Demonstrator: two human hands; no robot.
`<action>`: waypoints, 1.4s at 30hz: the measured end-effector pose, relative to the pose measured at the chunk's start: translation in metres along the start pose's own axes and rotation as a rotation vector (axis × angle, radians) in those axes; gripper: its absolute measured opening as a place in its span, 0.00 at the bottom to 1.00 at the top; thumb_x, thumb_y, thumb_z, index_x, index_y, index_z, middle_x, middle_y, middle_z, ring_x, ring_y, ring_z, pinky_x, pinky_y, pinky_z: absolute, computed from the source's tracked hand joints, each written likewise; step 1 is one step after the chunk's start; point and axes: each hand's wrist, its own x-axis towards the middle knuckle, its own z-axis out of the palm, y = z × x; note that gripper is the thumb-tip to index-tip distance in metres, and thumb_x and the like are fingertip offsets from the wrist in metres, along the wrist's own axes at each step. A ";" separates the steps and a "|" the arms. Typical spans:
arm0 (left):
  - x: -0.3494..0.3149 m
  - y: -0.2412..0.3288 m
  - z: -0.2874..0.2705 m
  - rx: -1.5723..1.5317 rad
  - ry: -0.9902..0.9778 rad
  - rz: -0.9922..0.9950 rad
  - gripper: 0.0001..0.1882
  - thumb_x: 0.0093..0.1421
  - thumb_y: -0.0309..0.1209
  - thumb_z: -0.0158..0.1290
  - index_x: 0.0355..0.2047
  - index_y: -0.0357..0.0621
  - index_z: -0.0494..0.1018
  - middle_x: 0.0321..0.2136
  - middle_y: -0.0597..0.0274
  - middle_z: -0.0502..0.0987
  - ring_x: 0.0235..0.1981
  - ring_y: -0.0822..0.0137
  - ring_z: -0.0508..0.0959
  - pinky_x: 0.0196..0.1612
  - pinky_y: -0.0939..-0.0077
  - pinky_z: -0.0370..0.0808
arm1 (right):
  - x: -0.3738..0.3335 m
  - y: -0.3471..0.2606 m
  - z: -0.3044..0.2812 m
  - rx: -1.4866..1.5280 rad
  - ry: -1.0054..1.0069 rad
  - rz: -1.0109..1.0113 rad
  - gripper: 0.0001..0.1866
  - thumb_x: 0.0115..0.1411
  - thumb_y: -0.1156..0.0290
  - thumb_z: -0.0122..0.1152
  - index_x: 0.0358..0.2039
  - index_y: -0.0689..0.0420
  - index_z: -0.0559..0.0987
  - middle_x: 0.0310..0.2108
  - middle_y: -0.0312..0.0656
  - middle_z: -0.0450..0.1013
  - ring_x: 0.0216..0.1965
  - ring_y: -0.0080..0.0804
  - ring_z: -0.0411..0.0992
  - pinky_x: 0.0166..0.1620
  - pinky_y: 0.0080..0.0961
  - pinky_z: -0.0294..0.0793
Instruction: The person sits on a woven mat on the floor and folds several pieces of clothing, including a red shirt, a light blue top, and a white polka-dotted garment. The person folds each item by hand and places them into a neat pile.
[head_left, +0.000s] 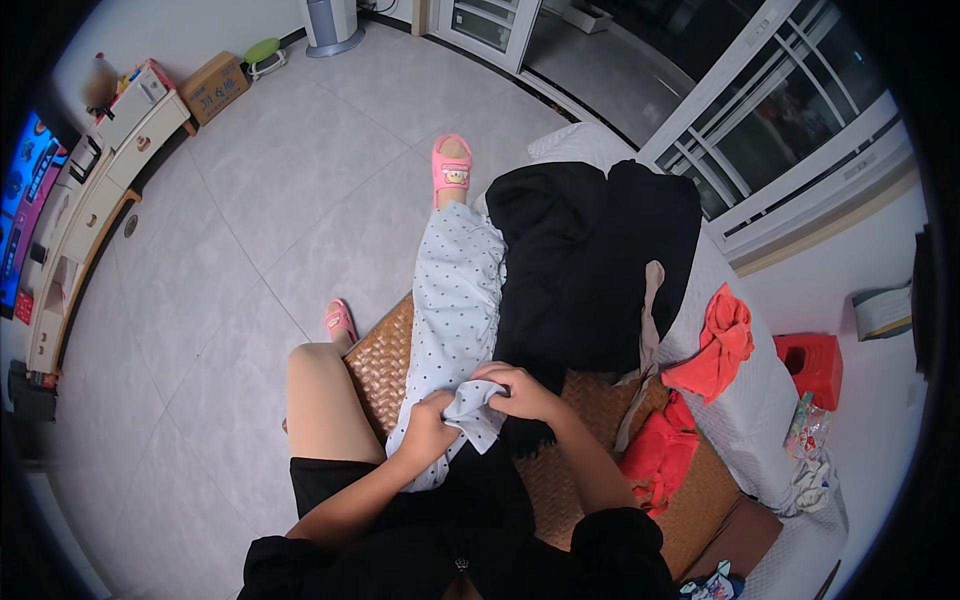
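Observation:
A white cloth garment with small dark dots [455, 290] lies lengthwise along my outstretched right leg, from my lap almost to the ankle. My left hand [432, 424] is closed on its near end, over my lap. Close by on the right, my right hand [518, 391] pinches a folded-up corner of the same garment. The cloth between the two hands is bunched and raised, and a flap hangs below them. Against the garment's right side lies a large black garment [590, 265], spread over the seat. I cannot tell the dotted garment's exact kind.
I sit on a woven mat [380, 350]. Red clothing [660, 455], another red cloth [715, 345] and a beige strap [650, 310] lie to the right. Beyond are a red plastic stool [812, 365] and glass doors [790, 110]. A TV cabinet [95, 200] lines the left wall.

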 end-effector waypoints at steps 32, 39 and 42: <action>-0.018 0.000 -0.020 -0.970 -0.061 -0.606 0.21 0.60 0.30 0.47 0.53 0.41 0.60 0.46 0.57 0.70 0.44 0.65 0.74 0.44 0.67 0.74 | 0.039 -0.005 0.009 -0.008 0.210 0.020 0.14 0.48 0.68 0.66 0.30 0.61 0.72 0.26 0.40 0.72 0.29 0.20 0.68 0.33 0.21 0.68; -0.054 -0.006 0.007 -1.348 -0.178 -0.665 0.29 0.63 0.47 0.37 0.60 0.49 0.48 0.55 0.53 0.61 0.54 0.53 0.65 0.52 0.46 0.64 | 0.053 -0.012 0.015 -0.261 0.023 0.188 0.16 0.47 0.64 0.67 0.26 0.61 0.72 0.25 0.43 0.70 0.29 0.34 0.69 0.34 0.26 0.68; -0.058 0.007 0.001 -1.453 -0.260 -0.659 0.30 0.63 0.48 0.37 0.60 0.50 0.47 0.56 0.55 0.59 0.55 0.53 0.63 0.54 0.47 0.60 | 0.052 -0.018 0.019 -0.245 0.053 0.119 0.15 0.46 0.64 0.67 0.25 0.60 0.72 0.25 0.44 0.71 0.28 0.36 0.70 0.32 0.27 0.69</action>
